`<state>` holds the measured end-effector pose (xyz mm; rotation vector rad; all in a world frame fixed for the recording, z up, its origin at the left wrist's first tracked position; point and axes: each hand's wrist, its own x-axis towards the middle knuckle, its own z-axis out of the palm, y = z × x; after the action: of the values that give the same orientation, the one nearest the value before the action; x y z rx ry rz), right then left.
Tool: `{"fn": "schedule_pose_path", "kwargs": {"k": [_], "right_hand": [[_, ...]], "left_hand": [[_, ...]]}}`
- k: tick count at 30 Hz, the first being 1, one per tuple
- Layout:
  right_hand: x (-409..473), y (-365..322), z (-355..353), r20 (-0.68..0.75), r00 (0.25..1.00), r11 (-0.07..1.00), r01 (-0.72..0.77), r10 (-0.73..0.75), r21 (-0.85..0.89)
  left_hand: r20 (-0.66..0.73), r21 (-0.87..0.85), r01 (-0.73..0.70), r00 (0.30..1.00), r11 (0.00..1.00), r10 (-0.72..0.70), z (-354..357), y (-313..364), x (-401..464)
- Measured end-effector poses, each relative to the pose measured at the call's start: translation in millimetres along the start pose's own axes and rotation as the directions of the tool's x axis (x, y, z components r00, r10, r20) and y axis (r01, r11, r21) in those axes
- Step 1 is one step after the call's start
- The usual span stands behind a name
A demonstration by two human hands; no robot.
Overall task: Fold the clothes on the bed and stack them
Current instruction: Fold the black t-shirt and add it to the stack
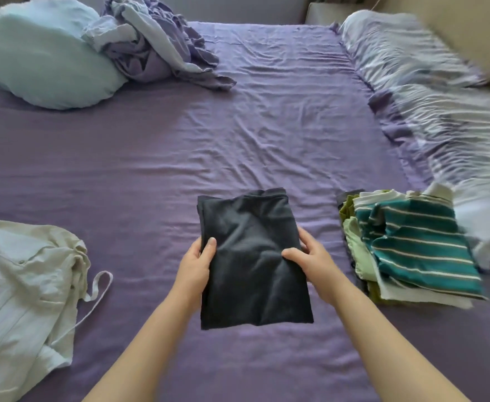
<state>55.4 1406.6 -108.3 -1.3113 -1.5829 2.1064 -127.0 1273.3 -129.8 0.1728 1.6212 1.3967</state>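
Mid-bed, near the front edge: folded black garment point(252, 262) held by both side edges, thumbs on top, remaining digits tucked under and out of sight. Left hand point(197, 264) pinching the left edge, right hand point(310, 264) pinching the right edge — symmetric grip, probably to keep the fold flat and square during a carry. Cannot tell whether resting on the purple sheet point(267, 134) or just lifted off it.

Stack of folded clothes point(412, 248) close by on the right, teal striped shirt point(423, 250) on top; likely destination, short sideways move. Unfolded white garment point(26, 282) lying crumpled at left, well apart, drawstring trailing toward the middle — looks like next in queue.

Room: wide bare stretch of sheet beyond the garment, nothing between it and the stack. Pale blue pillow point(40, 53) and bunched lilac bedding point(156, 44) far back left, striped duvet point(429, 91) along the right side, just behind the stack. Stack already skewed, edges ragged; placement should be centred to avoid a slide.
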Motion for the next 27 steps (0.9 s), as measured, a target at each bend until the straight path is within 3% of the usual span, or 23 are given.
{"fn": "schedule_pose_path", "kwargs": {"k": [6,14,22,23,24,26,27], "right_hand": [[-39.9,-25.5,-116.1,-0.089,0.99,0.993,0.109,-0.113,-0.051],[-63.7,-19.1,-255.3,-0.258,0.956,0.99,0.128,-0.14,-0.066],[-43.8,4.5,-337.7,-0.407,0.891,0.962,0.104,-0.203,-0.252],[-40.0,10.2,-341.6,-0.457,0.866,0.938,0.039,-0.203,-0.343],[-37.1,16.8,-343.1,-0.498,0.842,0.896,-0.04,-0.207,-0.441],[-33.6,31.8,-339.0,-0.507,0.83,0.794,-0.139,-0.232,-0.591],[-33.2,39.7,-335.1,-0.484,0.838,0.754,-0.143,-0.252,-0.641]], "left_hand": [[0.11,0.117,-0.116,0.989,0.986,0.103,118.6,6.9,-19.1],[0.281,0.183,-0.167,0.953,0.969,0.111,262.7,-0.7,-19.4],[0.325,0.319,-0.179,0.943,0.931,0.07,351.4,-22.5,10.3],[0.297,0.42,-0.2,0.952,0.885,0.074,354.8,-28.3,14.6],[0.243,0.582,-0.233,0.964,0.779,0.106,356.1,-34.1,16.3],[0.153,0.861,-0.278,0.94,0.425,0.306,353.6,-45.2,14.7],[0.203,0.911,-0.324,0.89,0.255,0.407,353.9,-49.0,12.9]]}}
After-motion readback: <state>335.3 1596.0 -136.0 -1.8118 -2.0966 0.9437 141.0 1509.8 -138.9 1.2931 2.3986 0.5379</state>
